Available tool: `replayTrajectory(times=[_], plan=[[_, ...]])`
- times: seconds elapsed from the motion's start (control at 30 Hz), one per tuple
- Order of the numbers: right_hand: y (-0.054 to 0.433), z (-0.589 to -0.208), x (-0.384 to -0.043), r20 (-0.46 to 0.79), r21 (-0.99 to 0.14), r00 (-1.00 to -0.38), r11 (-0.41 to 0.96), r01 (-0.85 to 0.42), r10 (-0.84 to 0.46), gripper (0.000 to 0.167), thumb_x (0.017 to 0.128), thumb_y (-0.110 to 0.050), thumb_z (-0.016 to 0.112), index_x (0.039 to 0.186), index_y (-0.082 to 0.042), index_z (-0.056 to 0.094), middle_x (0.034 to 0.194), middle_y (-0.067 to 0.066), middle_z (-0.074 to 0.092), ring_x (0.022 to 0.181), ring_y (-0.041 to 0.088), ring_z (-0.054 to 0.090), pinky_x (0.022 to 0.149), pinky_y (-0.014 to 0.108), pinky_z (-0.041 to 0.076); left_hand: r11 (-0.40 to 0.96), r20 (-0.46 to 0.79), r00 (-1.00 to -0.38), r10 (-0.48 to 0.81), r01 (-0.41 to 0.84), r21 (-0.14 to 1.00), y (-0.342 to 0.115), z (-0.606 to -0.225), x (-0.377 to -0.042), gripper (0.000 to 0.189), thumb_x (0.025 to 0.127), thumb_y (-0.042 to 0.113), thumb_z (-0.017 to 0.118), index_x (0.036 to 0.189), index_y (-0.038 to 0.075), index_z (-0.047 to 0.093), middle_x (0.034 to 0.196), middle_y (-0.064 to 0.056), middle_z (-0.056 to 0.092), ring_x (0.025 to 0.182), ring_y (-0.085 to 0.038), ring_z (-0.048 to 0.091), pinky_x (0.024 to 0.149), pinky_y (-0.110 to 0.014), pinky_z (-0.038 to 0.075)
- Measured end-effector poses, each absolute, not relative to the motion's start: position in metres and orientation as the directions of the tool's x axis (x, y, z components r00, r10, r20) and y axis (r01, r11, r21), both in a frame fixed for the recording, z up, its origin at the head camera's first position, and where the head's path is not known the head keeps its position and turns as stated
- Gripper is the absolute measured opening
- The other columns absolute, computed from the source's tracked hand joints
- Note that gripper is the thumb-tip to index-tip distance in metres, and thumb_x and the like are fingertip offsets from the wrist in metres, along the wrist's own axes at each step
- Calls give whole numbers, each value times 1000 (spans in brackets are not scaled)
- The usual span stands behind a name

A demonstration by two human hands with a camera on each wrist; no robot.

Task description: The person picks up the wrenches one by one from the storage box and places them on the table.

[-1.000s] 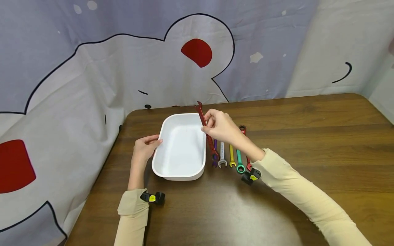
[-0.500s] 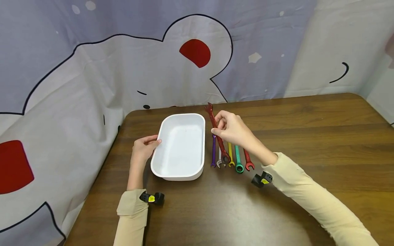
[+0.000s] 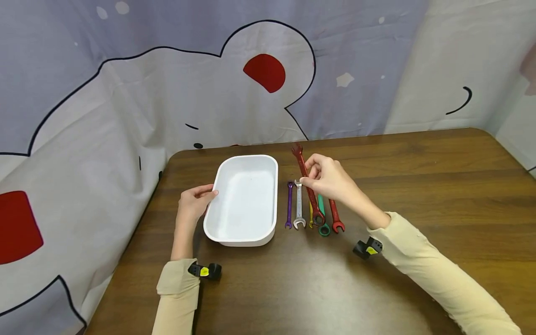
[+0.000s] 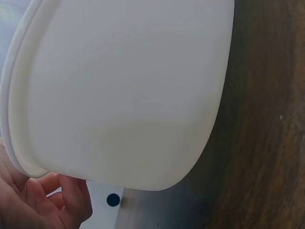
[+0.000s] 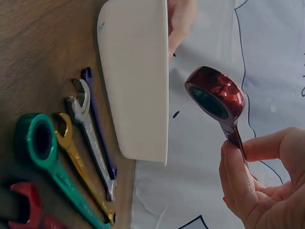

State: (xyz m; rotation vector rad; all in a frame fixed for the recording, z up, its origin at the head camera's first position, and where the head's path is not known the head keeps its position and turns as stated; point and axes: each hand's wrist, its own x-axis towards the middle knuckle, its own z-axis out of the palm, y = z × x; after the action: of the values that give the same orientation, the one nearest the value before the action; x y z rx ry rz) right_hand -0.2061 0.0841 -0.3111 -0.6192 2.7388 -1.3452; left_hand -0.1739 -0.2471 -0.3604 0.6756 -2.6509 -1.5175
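My left hand (image 3: 193, 203) pinches the left rim of a deep white plastic tray (image 3: 240, 200), thumb on the rim. In the left wrist view, fingers curl under that rim beside the tray wall (image 4: 128, 95). My right hand (image 3: 332, 179) pinches a dark red ratchet combination wrench (image 3: 302, 163) by its shaft. It is raised above the table, open end away from me and ring end (image 5: 231, 93) nearer. Below it lie a yellow wrench (image 3: 311, 217) and a green ratchet wrench (image 3: 324, 230), both partly covered.
Right of the tray, a purple wrench (image 3: 289, 207) and a silver wrench (image 3: 299, 207) lie alongside the others, with a bright red wrench (image 3: 336, 218) at the row's right end. Behind the brown wooden table (image 3: 418, 186) hangs a printed curtain (image 3: 360, 51).
My right hand has carried the dark red wrench rightward, from the tray's right rim to above the row of wrenches. My left hand stays on the tray.
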Motion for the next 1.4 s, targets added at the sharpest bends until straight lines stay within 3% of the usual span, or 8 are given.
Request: replayTrajectory(times=[0.4,0.83,1.1,1.4], plan=[[110,-321,-205,123,-762,-933,571,-306,-337,24,81,-9,68,101,1,57,67,4,62,46,11,55,50,24,44,440,-209,-903,-375,-372,817,-245,-359,-173,38,92,26,64,126,9,63,117,-14,64,92,-17,60,65,-18,49],[134,-322,-207,26,-759,-947,609,-228,-322,26,84,-11,68,103,1,56,70,6,63,52,21,63,56,27,50,459,-186,-908,-374,-356,814,-247,-361,-174,40,92,29,65,126,8,63,118,-14,64,95,-18,60,68,-18,48],[151,-333,-213,-39,-789,-952,595,-156,-303,31,87,-15,68,108,3,55,72,5,66,55,21,67,60,28,54,446,-188,-905,-381,-358,821,-247,-361,-172,39,92,28,65,126,9,64,118,-14,64,93,-16,59,65,-17,48],[166,-351,-220,-105,-835,-946,544,-85,-307,37,89,-11,67,113,10,51,71,2,61,57,13,65,61,37,58,454,-181,-907,-379,-353,818,-246,-360,-172,39,92,27,64,126,8,64,116,-14,65,91,-15,60,64,-17,48]])
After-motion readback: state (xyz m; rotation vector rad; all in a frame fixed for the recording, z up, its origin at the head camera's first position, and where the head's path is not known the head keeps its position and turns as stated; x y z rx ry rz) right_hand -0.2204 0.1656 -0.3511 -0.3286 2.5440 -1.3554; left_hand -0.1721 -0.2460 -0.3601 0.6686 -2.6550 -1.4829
